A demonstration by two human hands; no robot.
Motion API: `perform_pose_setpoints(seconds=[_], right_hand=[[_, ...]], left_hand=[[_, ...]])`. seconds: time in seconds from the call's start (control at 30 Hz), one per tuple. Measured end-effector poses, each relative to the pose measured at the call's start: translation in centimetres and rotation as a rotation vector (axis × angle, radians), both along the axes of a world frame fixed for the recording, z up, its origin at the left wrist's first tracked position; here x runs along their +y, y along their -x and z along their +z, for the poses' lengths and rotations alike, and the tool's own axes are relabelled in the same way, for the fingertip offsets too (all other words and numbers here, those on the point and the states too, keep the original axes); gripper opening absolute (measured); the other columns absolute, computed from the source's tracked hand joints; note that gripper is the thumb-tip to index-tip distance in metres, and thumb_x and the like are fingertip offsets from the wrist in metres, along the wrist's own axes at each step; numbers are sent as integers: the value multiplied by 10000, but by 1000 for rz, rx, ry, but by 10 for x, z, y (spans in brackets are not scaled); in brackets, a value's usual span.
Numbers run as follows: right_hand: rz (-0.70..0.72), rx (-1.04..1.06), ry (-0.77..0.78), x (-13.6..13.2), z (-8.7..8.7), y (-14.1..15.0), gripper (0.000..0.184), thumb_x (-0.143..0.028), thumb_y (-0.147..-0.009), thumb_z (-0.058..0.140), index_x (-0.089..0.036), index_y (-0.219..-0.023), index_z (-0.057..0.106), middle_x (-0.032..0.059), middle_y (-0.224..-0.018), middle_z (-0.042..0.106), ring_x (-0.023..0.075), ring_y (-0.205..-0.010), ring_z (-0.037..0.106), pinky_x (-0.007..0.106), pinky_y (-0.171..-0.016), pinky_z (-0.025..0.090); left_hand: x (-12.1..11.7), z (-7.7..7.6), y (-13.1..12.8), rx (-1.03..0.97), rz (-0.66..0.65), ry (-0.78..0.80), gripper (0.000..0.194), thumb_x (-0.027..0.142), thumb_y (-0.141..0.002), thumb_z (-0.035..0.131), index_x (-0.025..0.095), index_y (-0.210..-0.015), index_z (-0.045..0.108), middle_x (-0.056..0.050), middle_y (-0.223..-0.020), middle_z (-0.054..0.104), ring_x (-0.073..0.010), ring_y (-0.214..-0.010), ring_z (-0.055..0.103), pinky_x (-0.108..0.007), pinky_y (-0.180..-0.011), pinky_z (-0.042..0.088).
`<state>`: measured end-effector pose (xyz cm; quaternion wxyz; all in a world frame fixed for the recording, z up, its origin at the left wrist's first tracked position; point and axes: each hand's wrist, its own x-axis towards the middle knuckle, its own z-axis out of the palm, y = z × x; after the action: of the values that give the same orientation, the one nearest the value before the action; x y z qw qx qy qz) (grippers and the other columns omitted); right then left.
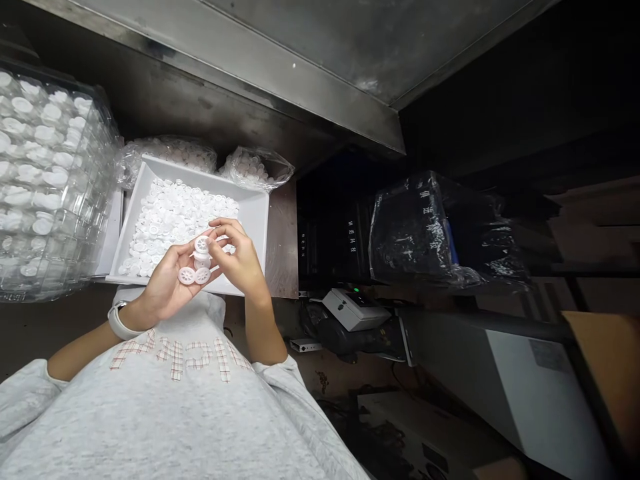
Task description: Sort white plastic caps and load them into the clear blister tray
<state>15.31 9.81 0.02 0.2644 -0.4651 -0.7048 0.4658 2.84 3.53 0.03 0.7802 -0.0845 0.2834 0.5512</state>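
While the left hand [165,287] cups several spoked white discs [187,275] above the tray's near edge, the right hand [243,263] pinches the upper disc [202,244]. Just a few are up, and heaps of loose white pieces [170,210] fill the white tray [256,213], so plenty looks unhandled! Clear stacked packs [45,173] hold more, left; bulging bags [173,152] sit behind, on a worn brown surface [283,247]; beyond, a dim room.
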Motion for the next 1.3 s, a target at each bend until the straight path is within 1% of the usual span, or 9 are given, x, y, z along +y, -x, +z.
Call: perform_pose_setpoints(seconds=[0.17,0.23,0.3,0.4,0.5,0.7,0.83,1.03,1.3], right_hand=[[-33,-21,-125,-6,1,-1,228,-370,-911,585,-146,-948,560,72,-1165,559,151,-1213,530,326,-1075,430],[-16,-27,-260,-11,3,-4,234,-364,-930,596,-162,-1046,568,75,-1219,536,142,-1240,510,318,-1074,442],[76,-86,-429,-16,4,-8,238,-340,-934,615,-186,-1115,602,77,-1301,498,149,-1259,478,334,-1083,448],[206,-228,-618,-24,5,-10,178,-301,-941,614,-199,-1076,669,66,-1354,495,182,-1235,450,388,-1072,453],[188,-273,-677,-27,3,-7,136,-265,-953,598,-192,-1010,697,53,-1306,548,174,-1177,475,381,-1014,481],[168,-110,-879,-25,2,-9,83,-162,-899,655,-164,-977,684,73,-1141,613,145,-1082,563,326,-908,522],[130,-174,-1004,-22,-1,-24,201,-84,-868,661,-171,-1050,661,71,-1077,623,153,-1023,573,316,-837,515],[126,-246,-979,-23,-5,-32,217,-65,-864,664,-175,-1051,652,44,-1001,637,108,-890,559,276,-772,477],[107,-259,-1005,-25,-4,-29,200,-69,-887,641,-179,-1052,660,27,-979,651,96,-860,548,265,-756,444]], left_hand=[[-4,8,3,52,-60,-17,556,269,-985,396,169,-1531,421,-84,-1390,607,-227,-1264,588,-372,-1111,460],[-5,10,5,64,-64,15,579,263,-980,407,143,-1546,390,-100,-1372,618,-226,-1212,620,-348,-1057,497],[-5,11,7,53,-59,34,588,253,-979,411,150,-1557,369,-96,-1322,647,-205,-1103,667,-310,-949,547],[-5,8,8,-2,-20,19,588,233,-980,404,189,-1563,349,-61,-1192,698,-134,-835,684,-231,-745,566],[-5,5,9,-14,-10,11,565,232,-988,375,165,-1549,368,-70,-1168,701,-113,-741,653,-218,-705,560],[-7,6,13,73,-52,15,544,266,-998,343,155,-1528,400,-99,-1301,653,-154,-976,688,-221,-764,565],[-7,7,15,62,-54,-22,572,281,-986,359,152,-1543,356,-112,-1368,617,-200,-1195,636,-337,-965,557],[-7,8,15,23,-47,-17,622,294,-964,387,145,-1562,305,-136,-1418,579,-229,-1327,557,-450,-1142,435],[-9,7,19,7,-64,-64,654,283,-959,368,141,-1585,244,-146,-1442,556,-231,-1360,530,-465,-1195,362]])
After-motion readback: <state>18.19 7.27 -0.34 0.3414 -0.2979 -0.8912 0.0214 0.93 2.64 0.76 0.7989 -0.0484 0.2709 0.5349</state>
